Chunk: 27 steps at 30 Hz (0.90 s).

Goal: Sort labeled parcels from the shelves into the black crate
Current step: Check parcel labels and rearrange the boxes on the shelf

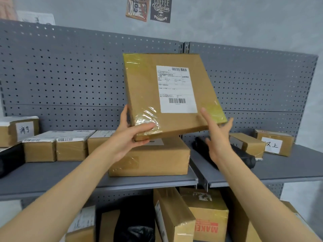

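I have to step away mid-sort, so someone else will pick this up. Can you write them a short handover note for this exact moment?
Left hand grips the lower left corner of the flat labeled parcel, held up tilted above the shelf.
Right hand is open, fingers straight, at the parcel's lower right edge.
More parcels sit on the shelf and below it.
The black crate is not in view, so what is already sorted cannot be told.
Left: carry this parcel to the crate, then continue with the rest.

parcel (167, 95) above box (150, 159), on shelf (52, 179)
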Each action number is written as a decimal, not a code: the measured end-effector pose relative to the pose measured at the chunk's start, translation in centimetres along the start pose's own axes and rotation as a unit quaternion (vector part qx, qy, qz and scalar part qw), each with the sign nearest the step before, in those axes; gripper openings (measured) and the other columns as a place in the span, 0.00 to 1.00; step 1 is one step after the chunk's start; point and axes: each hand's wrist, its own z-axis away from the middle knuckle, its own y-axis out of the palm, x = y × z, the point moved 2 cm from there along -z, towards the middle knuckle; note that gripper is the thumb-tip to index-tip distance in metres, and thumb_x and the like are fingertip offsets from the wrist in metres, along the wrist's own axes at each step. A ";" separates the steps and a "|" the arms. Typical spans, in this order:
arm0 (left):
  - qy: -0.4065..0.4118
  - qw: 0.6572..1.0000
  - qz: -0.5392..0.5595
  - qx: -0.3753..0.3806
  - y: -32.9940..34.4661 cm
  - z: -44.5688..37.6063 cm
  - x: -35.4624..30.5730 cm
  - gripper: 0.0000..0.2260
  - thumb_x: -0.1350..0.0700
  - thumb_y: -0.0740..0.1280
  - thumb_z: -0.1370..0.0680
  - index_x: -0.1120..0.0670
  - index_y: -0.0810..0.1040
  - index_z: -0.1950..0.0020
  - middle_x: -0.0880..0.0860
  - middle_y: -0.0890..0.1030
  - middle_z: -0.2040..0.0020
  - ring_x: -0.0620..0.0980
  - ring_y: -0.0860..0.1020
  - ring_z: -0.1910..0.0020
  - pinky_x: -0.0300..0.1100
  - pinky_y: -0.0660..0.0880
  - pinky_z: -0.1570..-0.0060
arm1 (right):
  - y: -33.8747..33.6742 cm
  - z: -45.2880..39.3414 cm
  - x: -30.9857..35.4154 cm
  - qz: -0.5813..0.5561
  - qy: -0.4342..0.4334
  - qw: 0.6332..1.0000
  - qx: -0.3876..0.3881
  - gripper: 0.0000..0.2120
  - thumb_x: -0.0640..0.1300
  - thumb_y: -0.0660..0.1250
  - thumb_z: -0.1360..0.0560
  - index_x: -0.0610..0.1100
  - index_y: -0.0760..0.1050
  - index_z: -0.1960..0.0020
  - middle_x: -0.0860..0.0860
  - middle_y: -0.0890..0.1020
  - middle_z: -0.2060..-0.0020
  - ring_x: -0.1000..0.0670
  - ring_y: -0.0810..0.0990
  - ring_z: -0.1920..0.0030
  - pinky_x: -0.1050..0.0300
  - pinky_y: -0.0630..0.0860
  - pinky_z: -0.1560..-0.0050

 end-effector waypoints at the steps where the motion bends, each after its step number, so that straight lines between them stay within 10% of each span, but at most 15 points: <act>1: 0.002 1.000 -0.008 -0.002 -0.6 0.2 -0.1 0.58 0.55 0.82 0.48 0.32 0.52 0.28 0.38 0.80 0.50 0.47 0.82 0.49 0.52 0.79 0.52 | -0.5 -0.4 0.3 0.033 -0.020 0.999 -0.017 0.58 0.58 0.77 0.40 0.60 0.38 0.26 0.51 0.51 0.23 0.46 0.56 0.25 0.40 0.56 0.30; 9: 0.001 0.999 -0.052 0.007 -3.6 1.7 -0.7 0.50 0.59 0.79 0.42 0.31 0.56 0.30 0.43 0.75 0.39 0.49 0.81 0.46 0.51 0.79 0.52 | -0.1 -0.5 -0.4 0.138 -0.095 0.979 0.119 0.45 0.42 0.78 0.37 0.53 0.58 0.26 0.55 0.69 0.33 0.56 0.74 0.41 0.60 0.74 0.45; 13: -0.007 0.994 -0.107 -0.011 -4.8 1.6 -1.6 0.49 0.56 0.76 0.40 0.31 0.52 0.29 0.44 0.65 0.28 0.51 0.74 0.37 0.64 0.67 0.38 | 0.7 -0.1 -0.9 0.149 -0.120 0.975 0.110 0.45 0.40 0.77 0.36 0.52 0.57 0.26 0.53 0.68 0.31 0.52 0.70 0.35 0.52 0.70 0.35; 27: -0.023 0.986 -0.158 -0.051 -6.5 -1.1 -2.9 0.42 0.39 0.74 0.41 0.31 0.58 0.31 0.39 0.74 0.36 0.49 0.72 0.36 0.60 0.66 0.36 | 3.4 -1.1 -0.5 0.174 -0.109 0.977 0.061 0.44 0.48 0.77 0.35 0.55 0.56 0.26 0.58 0.68 0.41 0.56 0.69 0.43 0.58 0.68 0.45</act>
